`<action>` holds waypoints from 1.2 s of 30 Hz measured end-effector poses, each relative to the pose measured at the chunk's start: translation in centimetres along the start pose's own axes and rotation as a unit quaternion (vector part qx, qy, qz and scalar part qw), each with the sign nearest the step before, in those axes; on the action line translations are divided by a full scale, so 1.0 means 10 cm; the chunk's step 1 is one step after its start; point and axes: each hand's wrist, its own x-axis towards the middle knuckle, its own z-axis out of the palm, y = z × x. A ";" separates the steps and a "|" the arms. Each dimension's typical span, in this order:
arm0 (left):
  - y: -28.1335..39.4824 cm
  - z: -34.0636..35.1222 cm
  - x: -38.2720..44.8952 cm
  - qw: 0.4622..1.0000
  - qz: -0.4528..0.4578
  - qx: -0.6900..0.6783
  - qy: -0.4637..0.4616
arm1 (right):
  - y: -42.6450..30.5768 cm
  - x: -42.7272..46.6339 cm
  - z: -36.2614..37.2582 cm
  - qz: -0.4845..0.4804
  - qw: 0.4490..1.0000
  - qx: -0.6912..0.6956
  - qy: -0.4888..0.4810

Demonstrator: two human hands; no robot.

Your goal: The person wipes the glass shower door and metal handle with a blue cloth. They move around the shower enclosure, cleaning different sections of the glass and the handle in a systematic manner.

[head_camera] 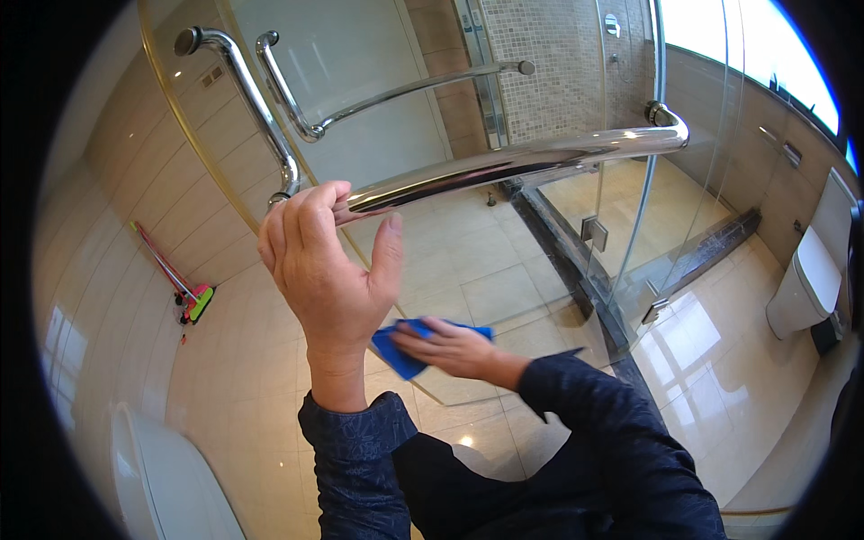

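My left hand (331,263) is raised at the near end of a chrome towel bar handle (513,162), its fingers curled over the metal by the joint. That handle is mounted on a glass shower door (466,290). Lower down, my right hand (445,347) lies flat on a blue cloth (405,354), pressing it against the lower part of the glass; the hand is slightly blurred. A second chrome handle (253,101) bends upward at the left of my left hand.
A mop (196,300) leans in the left corner. A white bathtub (158,479) stands at lower left, a toilet (806,283) at right. Metal hinges (594,233) join glass panels above a dark stone curb (560,263). Mosaic tile (540,74) covers the shower wall.
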 end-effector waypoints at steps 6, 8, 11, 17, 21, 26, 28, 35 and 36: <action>0.06 0.18 -0.01 0.999 -0.017 -0.012 0.050 | 0.60 -1.20 -0.23 0.216 0.969 -0.060 0.101; 0.07 0.16 -0.03 0.999 -0.019 0.003 0.048 | 0.80 -0.74 -0.57 0.291 0.935 -0.075 0.187; 0.08 0.18 0.01 0.998 -0.007 0.003 0.061 | 0.99 -0.03 -0.41 0.266 0.907 -0.059 0.321; 0.00 0.17 0.01 0.998 -0.027 -0.006 0.057 | 0.10 0.59 -0.10 0.104 0.982 0.040 0.151; 0.05 0.20 0.01 0.998 -0.016 -0.021 0.057 | -0.02 -0.54 0.23 0.096 0.993 -0.011 0.073; 0.10 0.16 0.03 0.997 0.012 0.040 0.060 | 0.72 -1.75 -0.28 0.277 0.943 -0.074 0.170; 0.07 0.15 -0.02 0.998 -0.002 0.023 0.058 | 1.13 -1.54 -0.79 0.388 0.884 -0.126 0.229; 0.01 0.20 -0.01 0.998 -0.014 0.012 0.065 | 1.35 0.20 -1.12 0.335 0.894 -0.039 0.296; -0.01 0.22 0.01 0.998 -0.009 0.001 0.065 | 1.22 0.32 -1.05 0.289 0.912 -0.045 0.288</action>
